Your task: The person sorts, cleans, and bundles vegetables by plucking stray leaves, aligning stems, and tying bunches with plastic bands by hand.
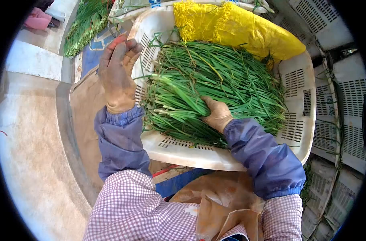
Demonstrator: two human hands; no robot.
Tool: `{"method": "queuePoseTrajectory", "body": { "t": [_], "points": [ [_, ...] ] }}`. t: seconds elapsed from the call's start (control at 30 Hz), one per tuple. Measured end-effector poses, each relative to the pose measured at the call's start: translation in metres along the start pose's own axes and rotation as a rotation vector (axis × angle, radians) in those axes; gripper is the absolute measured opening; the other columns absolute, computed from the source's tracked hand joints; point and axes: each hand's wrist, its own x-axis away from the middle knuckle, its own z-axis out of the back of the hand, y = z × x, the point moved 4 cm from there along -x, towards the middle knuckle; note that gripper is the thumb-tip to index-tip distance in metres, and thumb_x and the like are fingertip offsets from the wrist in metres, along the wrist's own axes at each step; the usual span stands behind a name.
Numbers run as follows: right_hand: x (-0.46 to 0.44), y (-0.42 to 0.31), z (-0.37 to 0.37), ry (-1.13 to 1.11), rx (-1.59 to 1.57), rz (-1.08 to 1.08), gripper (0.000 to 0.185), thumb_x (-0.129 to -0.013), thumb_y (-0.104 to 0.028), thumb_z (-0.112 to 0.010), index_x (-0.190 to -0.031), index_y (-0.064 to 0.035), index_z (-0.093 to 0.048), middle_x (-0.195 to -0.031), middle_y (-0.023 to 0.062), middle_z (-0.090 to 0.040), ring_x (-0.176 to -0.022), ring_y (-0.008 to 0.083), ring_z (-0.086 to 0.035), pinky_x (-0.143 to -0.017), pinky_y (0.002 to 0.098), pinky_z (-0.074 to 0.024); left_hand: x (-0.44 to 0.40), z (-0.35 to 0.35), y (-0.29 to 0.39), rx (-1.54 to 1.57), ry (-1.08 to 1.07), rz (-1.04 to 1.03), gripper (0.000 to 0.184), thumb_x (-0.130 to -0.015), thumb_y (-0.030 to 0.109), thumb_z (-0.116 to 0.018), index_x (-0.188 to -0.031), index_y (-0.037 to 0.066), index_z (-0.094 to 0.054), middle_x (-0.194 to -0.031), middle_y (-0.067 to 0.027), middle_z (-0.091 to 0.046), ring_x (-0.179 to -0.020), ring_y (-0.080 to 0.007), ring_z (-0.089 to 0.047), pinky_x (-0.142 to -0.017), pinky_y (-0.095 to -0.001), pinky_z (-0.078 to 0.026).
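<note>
At the far left, a pink cloth point(37, 19) lay near the top, and a pale floor point(34, 120) ran down that side. Next came a pile of green stalks point(86, 28) beyond the basket.

The left hand point(120, 72) was raised beside the basket's left wall, its fingers pointing up, partly bent and loosely open. Nothing could be seen held in it, though a patch of red showed at one fingertip. A blue sleeve cover point(120, 140) gathered at its wrist.

To the right of that hand stood the white basket point(195, 158), its slotted walls around a thick heap of long green leaves point(239, 76). A bunch point(179, 94) lay on top of the heap, between the hands: its pale ends pointed toward the left hand, apart from it, and its green part ran down to the right hand point(217, 114). That hand was closed around the bunch, thumb on top; its fingers were mostly hidden by the leaves. A yellow sack point(247, 30) hung over the far rim of the basket.

At the far right stood white slotted crates point(353, 98), with green strands caught between them.
</note>
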Motion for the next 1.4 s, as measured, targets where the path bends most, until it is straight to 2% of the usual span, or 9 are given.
{"method": "queuePoseTrajectory", "body": {
  "t": [0.3, 0.63, 0.73, 1.03, 1.1, 1.17, 1.23, 1.3, 1.4],
  "points": [
    [0.038, 0.055, 0.053, 0.284, -0.613, 0.041, 0.058, -0.07, 0.001, -0.069, -0.124, 0.0005, -0.047, -0.111, 0.0102, -0.06, -0.1, 0.0148, -0.056, -0.09, 0.0265, -0.0438, 0.075, 0.006, -0.005, -0.923, -0.568, 0.323, 0.027, -0.084, 0.021, -0.062, -0.101, 0.0, -0.062, -0.08, 0.0, -0.062, -0.072, -0.0081, -0.055, -0.066, -0.0218, -0.045],
    [0.072, 0.032, 0.061, 0.335, -0.474, 0.149, 0.065, -0.068, 0.002, -0.072, -0.126, -0.0022, -0.044, -0.113, 0.0088, -0.058, -0.103, 0.0177, -0.055, -0.092, 0.0275, -0.0427, 0.052, -0.025, -0.048, -1.388, -1.045, 0.24, 0.059, -0.077, 0.05, -0.067, -0.114, 0.006, -0.06, -0.096, -0.0113, -0.066, -0.1, -0.023, -0.057, -0.089, -0.0314, -0.042],
    [0.075, 0.035, 0.053, 0.259, -0.235, 0.163, 0.069, -0.068, -0.003, -0.075, -0.129, -0.0054, -0.041, -0.114, 0.0139, -0.057, -0.105, 0.0217, -0.056, -0.09, 0.0303, -0.0439, 0.051, -0.04, -0.055, -0.74, -1.12, 0.229, 0.061, -0.076, 0.047, -0.07, -0.121, 0.008, -0.055, -0.118, -0.0072, -0.059, -0.109, -0.0223, -0.052, -0.095, -0.0329, -0.038],
    [0.083, -0.005, 0.043, 0.145, 0.711, 0.415, 0.075, -0.071, -0.04, -0.07, -0.126, 0.0023, -0.042, -0.095, 0.0209, -0.059, -0.093, 0.0372, -0.057, -0.079, 0.043, -0.0465, 0.067, -0.038, -0.126, 0.115, -0.581, 0.86, 0.039, -0.076, 0.025, -0.073, -0.109, 0.008, -0.06, -0.106, -0.0079, -0.061, -0.093, -0.0204, -0.062, -0.07, -0.0373, -0.056],
    [0.086, -0.028, 0.073, -0.122, 0.755, 0.171, 0.066, -0.072, -0.044, -0.068, -0.118, 0.0003, -0.05, -0.09, 0.0188, -0.061, -0.086, 0.0355, -0.06, -0.075, 0.0428, -0.048, 0.069, -0.034, -0.125, -0.066, -0.585, 0.912, 0.031, -0.085, 0.019, -0.063, -0.112, 0.005, -0.061, -0.107, -0.0046, -0.062, -0.104, -0.0145, -0.056, -0.092, -0.0295, -0.044],
    [0.09, -0.035, 0.105, -0.179, 0.75, -0.041, 0.046, -0.074, -0.047, -0.066, -0.094, -0.0048, -0.066, -0.078, 0.0132, -0.066, -0.07, 0.031, -0.064, -0.063, 0.0424, -0.0504, 0.061, -0.026, -0.139, -0.263, -0.908, 0.432, 0.027, -0.087, 0.018, -0.059, -0.11, 0.004, -0.063, -0.109, -0.0041, -0.061, -0.107, -0.0144, -0.054, -0.094, -0.03, -0.041],
    [0.088, -0.052, 0.153, 0.087, 0.273, 0.037, 0.043, -0.073, -0.029, -0.071, -0.106, -0.0024, -0.063, -0.089, 0.0152, -0.066, -0.085, 0.0276, -0.065, -0.078, 0.0383, -0.0507, 0.067, -0.038, -0.127, -0.134, -0.787, 0.544, 0.028, -0.088, 0.017, -0.057, -0.113, 0.005, -0.061, -0.114, -0.0035, -0.059, -0.108, -0.0147, -0.053, -0.095, -0.031, -0.039],
    [0.062, -0.063, 0.165, 0.185, -0.137, 0.329, 0.085, -0.07, -0.024, -0.076, -0.137, 0.0011, -0.031, -0.135, 0.02, -0.041, -0.128, 0.0279, -0.037, -0.107, 0.036, -0.0291, 0.07, -0.049, -0.118, -0.069, -0.74, 0.614, 0.029, -0.089, 0.017, -0.056, -0.116, 0.007, -0.06, -0.117, -0.0032, -0.057, -0.108, -0.0149, -0.052, -0.096, -0.0313, -0.038],
    [0.007, -0.073, 0.119, 0.148, 0.169, 0.314, 0.104, -0.062, -0.028, -0.083, -0.142, -0.0034, -0.021, -0.14, 0.0229, -0.033, -0.132, 0.0328, -0.029, -0.11, 0.0367, -0.0232, 0.075, -0.06, -0.096, 0.031, -0.663, 0.594, 0.036, -0.086, 0.011, -0.059, -0.12, 0.006, -0.053, -0.107, -0.0041, -0.061, -0.094, -0.0137, -0.059, -0.083, -0.0274, -0.048]
  ]
}}
